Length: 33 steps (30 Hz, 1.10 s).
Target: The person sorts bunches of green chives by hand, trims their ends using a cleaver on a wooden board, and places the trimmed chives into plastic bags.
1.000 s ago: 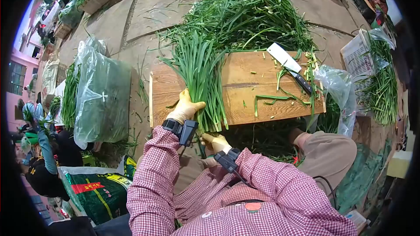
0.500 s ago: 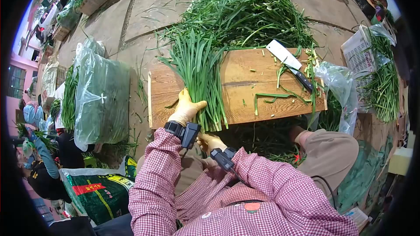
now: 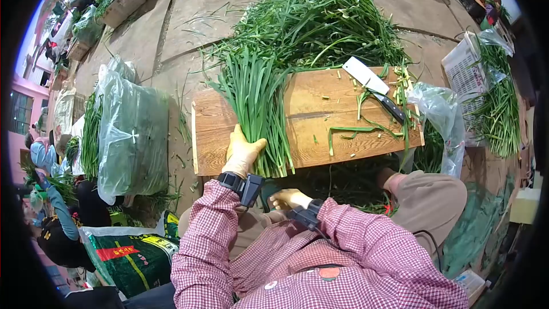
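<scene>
A bundle of long green leaves (image 3: 254, 103) lies across the left part of the wooden board (image 3: 317, 109), its cut ends toward me. My left hand (image 3: 243, 151), in a pale glove, is wrapped against the bundle's lower left side, thumb over the leaves. Just below the board's near edge is my right hand (image 3: 290, 198), its fingers curled together; what they hold, if anything, is too small to tell. A cleaver (image 3: 369, 80) with a black handle rests at the board's right, among cut stems and loose leaves.
Behind the board rises a large heap of leaves (image 3: 326, 23). A plastic-wrapped crate (image 3: 134, 137) stands at left, a white crate (image 3: 463, 74) with leaves at right. A green printed sack (image 3: 134, 257) lies lower left, near another person (image 3: 60, 229). My bent knee (image 3: 432, 203) is at right.
My right hand has moved a little down and right, away from the bundle's cut ends. My left hand stays on the bundle. The view has shifted slightly.
</scene>
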### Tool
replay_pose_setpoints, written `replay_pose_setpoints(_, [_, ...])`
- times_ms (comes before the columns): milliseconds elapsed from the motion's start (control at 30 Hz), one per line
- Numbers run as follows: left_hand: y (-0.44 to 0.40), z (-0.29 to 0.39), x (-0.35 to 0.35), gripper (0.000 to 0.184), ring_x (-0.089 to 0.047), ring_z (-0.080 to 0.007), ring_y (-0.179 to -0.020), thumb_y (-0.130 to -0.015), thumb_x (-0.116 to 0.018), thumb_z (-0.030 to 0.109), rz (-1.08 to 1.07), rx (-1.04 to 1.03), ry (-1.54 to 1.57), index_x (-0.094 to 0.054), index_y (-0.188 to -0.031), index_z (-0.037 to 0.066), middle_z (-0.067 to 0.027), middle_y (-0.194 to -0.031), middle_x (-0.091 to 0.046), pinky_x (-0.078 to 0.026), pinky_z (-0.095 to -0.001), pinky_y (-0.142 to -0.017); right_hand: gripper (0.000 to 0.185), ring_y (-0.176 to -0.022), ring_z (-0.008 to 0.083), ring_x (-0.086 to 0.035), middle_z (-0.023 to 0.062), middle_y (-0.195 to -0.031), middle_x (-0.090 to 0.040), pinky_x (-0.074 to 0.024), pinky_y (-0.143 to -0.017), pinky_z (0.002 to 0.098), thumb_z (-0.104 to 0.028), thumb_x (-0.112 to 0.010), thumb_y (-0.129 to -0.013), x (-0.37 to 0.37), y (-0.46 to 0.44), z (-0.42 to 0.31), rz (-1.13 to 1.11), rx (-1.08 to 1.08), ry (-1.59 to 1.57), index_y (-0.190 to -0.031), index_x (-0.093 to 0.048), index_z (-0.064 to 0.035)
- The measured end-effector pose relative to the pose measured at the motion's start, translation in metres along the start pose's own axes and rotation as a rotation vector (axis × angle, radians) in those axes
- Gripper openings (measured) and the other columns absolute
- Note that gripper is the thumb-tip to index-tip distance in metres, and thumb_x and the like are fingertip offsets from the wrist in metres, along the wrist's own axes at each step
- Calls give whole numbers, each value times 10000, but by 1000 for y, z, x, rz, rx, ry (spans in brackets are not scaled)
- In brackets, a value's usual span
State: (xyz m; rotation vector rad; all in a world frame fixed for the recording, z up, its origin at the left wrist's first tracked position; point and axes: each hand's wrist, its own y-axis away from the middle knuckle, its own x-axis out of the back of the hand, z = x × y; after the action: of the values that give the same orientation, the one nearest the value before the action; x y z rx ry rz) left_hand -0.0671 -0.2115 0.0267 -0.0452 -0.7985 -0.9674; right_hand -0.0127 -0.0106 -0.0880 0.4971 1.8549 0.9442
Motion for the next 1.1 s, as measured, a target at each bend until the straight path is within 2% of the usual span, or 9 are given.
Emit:
replay_pose_setpoints(200, [10, -6, -2, 609, -618, -356, -1046, -732, -737, 155, -52, -50, 143, -486, -1263, -6, -222, -1140, -624, -485, -396, -923, 260, -733, 153, -620, 61, -918, -663, -496, -650, 266, -240, -614, -917, 17, 42, -4, 124, 119, 192, -1055, -661, -23])
replay_pose_setpoints(433, [14, -11, 8, 660, -634, -312, -1024, -729, -831, 282, -44, 37, 142, -547, -1224, -50, -214, -1137, -642, -504, -392, -893, 283, -736, 109, -626, 35, -909, -682, -458, -642, 213, -257, -585, -935, 34, 67, -23, 179, 246, 228, -1080, -674, -32])
replay_pose_setpoints(600, [11, -4, 7, 797, -580, -367, -1130, -719, -827, 409, -52, 146, 292, -496, -1275, -56, -261, -1239, -579, -461, -434, -963, 242, -714, 86, -600, 32, -847, -655, -501, -683, 222, -170, -562, -967, 21, 109, -46, 494, 835, 85, -1121, -650, -6])
replay_pose_setpoints(733, [8, -3, -8, 1127, -417, -436, -1294, -672, -825, 524, 104, 129, -7, -251, -1454, -50, -308, -1412, -400, -360, -460, -1071, 336, -864, 231, -639, 131, -1009, -654, -511, -798, 331, -174, -574, -943, 13, 96, -82, 880, 1187, 744, -1233, -573, -4])
replay_pose_setpoints(800, [14, 0, -18, 1197, -387, -436, -1316, -664, -832, 519, 176, 89, -48, -173, -1489, -47, -311, -1436, -366, -344, -461, -1085, 448, -985, 399, -610, 232, -1081, -624, -485, -876, 424, -256, -593, -907, 4, 59, -86, 812, 1098, 904, -1265, -538, 7])
replay_pose_setpoints(867, [18, 7, -22, 1261, -318, -434, -1354, -645, -855, 483, 174, 66, -105, -100, -1502, -54, -306, -1473, -296, -290, -466, -1118, 578, -936, 404, -620, 251, -1071, -596, -517, -787, 465, -329, -577, -876, -43, 60, -88, 870, 907, 1124, -1315, -462, 30])
replay_pose_setpoints(933, [11, -13, -27, 1151, -336, -420, -1342, -714, -821, 445, 223, -24, -132, -129, -1522, 8, -285, -1453, -329, -313, -456, -1102, 654, -872, 377, -634, 230, -1050, -577, -527, -707, 463, -331, -592, -860, -65, 47, -91, 914, 678, 1228, -1352, -397, 54])
replay_pose_setpoints(1000, [2, -43, -38, 738, -422, -335, -1263, -874, -715, 300, 347, -113, 228, -353, -1451, 15, -203, -1444, -364, -356, -419, -1057, 681, -887, 373, -632, 233, -1078, -568, -525, -720, 455, -344, -585, -868, -62, 39, -84, 939, 719, 1173, -1379, -376, 54])
replay_pose_setpoints(1100, [-16, -82, -51, 548, -510, -326, -1145, -894, -678, 216, 393, -119, 698, -489, -1363, 3, -176, -1291, -479, -413, -404, -991, 716, -910, 371, -627, 245, -1099, -560, -520, -745, 451, -356, -579, -878, -59, 43, -76, 937, 822, 1135, -1414, -341, 56])
